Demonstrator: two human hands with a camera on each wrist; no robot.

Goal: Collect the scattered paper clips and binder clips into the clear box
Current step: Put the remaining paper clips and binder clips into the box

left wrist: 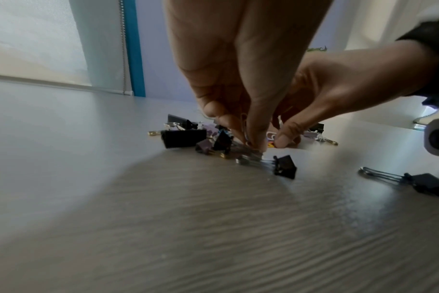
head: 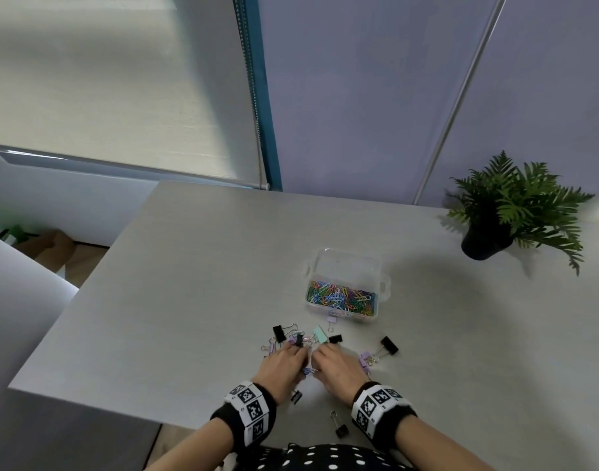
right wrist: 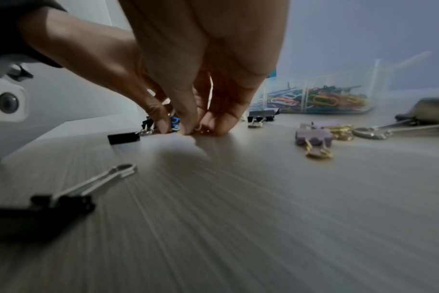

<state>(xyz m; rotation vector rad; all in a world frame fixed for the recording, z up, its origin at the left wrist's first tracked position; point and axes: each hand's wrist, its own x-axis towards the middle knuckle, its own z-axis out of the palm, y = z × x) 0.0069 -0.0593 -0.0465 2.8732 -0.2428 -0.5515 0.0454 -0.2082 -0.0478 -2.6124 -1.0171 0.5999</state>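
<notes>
Toward the near edge of the pale wood-grain bench (head: pixel 176 283), the left hand (head: pixel 284 363) and right hand (head: pixel 337 367) meet, fingertips curled down, apparently pinching small coloured clips, probably to carry them to the clear plastic box (head: pixel 346 266) just beyond, with black binder clips (left wrist: pixel 284 167) scattered around.

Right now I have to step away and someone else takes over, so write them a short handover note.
Left hand: fingertips down in the clip pile, pinching small clips.
Right hand: beside it, fingertips gathering clips on the table; what it grips is hidden.
Clear box: open, beyond the pile, holding coloured paper clips.
Done: most paper clips boxed.
Left: binder clips scattered around both hands, two near the table's front edge, plus a few paper clips under the fingers.
</notes>
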